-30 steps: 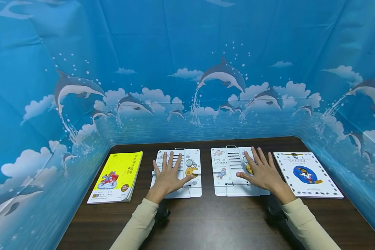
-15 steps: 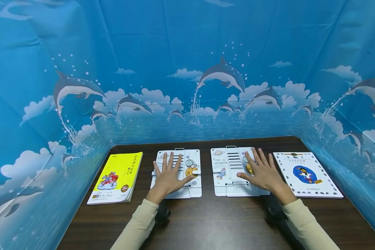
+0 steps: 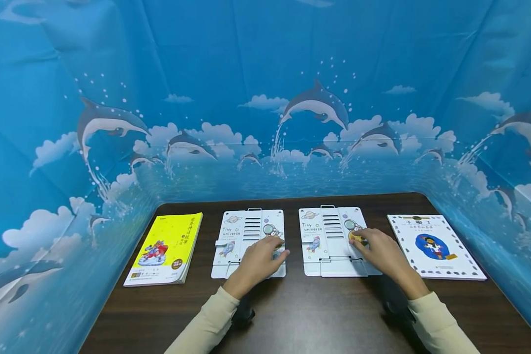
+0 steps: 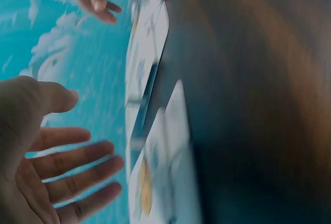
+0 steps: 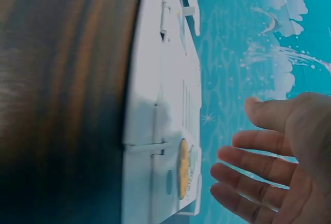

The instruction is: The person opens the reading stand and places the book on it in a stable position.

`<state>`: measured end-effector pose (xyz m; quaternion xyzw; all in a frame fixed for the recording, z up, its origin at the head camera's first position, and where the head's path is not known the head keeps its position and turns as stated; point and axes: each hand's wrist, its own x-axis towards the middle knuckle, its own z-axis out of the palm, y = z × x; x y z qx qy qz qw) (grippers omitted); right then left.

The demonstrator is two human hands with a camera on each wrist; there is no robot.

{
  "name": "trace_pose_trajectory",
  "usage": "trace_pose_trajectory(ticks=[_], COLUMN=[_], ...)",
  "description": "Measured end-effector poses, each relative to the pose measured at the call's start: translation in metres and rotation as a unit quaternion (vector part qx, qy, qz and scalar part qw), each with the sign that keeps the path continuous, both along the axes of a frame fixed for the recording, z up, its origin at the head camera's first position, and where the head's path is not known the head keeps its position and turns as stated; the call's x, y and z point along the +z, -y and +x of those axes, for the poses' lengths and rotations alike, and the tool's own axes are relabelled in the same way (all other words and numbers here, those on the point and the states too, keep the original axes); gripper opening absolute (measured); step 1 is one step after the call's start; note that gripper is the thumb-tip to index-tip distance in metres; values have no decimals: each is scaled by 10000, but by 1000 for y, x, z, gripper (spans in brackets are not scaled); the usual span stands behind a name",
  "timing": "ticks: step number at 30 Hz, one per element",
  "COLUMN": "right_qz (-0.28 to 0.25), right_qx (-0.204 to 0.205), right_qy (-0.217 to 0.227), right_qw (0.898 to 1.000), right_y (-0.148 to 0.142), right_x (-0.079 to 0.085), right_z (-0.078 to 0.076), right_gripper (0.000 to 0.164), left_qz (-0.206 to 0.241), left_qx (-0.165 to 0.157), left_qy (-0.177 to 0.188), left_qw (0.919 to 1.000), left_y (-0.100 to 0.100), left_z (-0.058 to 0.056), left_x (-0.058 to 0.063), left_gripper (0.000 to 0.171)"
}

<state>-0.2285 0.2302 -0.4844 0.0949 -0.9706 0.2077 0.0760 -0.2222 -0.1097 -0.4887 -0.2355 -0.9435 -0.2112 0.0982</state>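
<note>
Two white folding book stands printed "Tiny universe" lie flat side by side, the left stand [image 3: 232, 238] and the right stand [image 3: 334, 246]. My left hand [image 3: 258, 260] hovers over the lower right part of the left stand and covers some of its print. Its fingers [image 4: 77, 182] are loosely extended and hold nothing. Over the right edge of the other stand is my right hand [image 3: 385, 253], partly hiding a yellow planet picture. In the right wrist view its relaxed fingers [image 5: 248, 167] hang apart from the stand, with nothing in them.
A yellow book [image 3: 165, 246] lies at the left of the dark wooden table [image 3: 309, 314]. On the right, beside the right hand, is a white book [image 3: 435, 268] with a blue round picture. A blue dolphin-print curtain [image 3: 265, 123] surrounds the table's back and sides.
Both hands were spread wide over the stands; their fingers have since drawn together and relaxed. The left hand has shifted right and nearer, uncovering more of its stand. Stands and books have not moved.
</note>
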Motion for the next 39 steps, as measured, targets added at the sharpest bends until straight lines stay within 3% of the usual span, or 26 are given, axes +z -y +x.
trace_pose_trajectory(ticks=[4,8,15,20,27,31,39], right_qz=[-181,-417,-626,-601,-980,-980,-887], right_qx=[125,281,266,287,497,403,312], right_qy=[74,439,954,1279,1804,1854,1873], right_qw=[9997,9978,9931,9895,9774,9769,9778], right_y=[-8,-20,-29,-32,-36,-35,-33], right_x=[-6,-16,-31,-30,-25,-26,-29], right_z=[7,14,20,21,21,21,19], right_gripper=[22,13,12,18,27,28,26], left_qz=[273,336,380,446,321,381,587], left_qx=[-329,-510,-571,-728,-847,-883,-776], left_qy=[-83,-107,361,494,718,774,1308], left_qw=[9991,9981,9970,9951,9933,9924,9866], left_y=[-23,-44,-65,-71,-78,-83,-89], left_z=[6,10,11,9,5,4,3], left_x=[-9,-20,-35,-38,-39,-39,-41], left_gripper=[15,11,8,8,12,15,18])
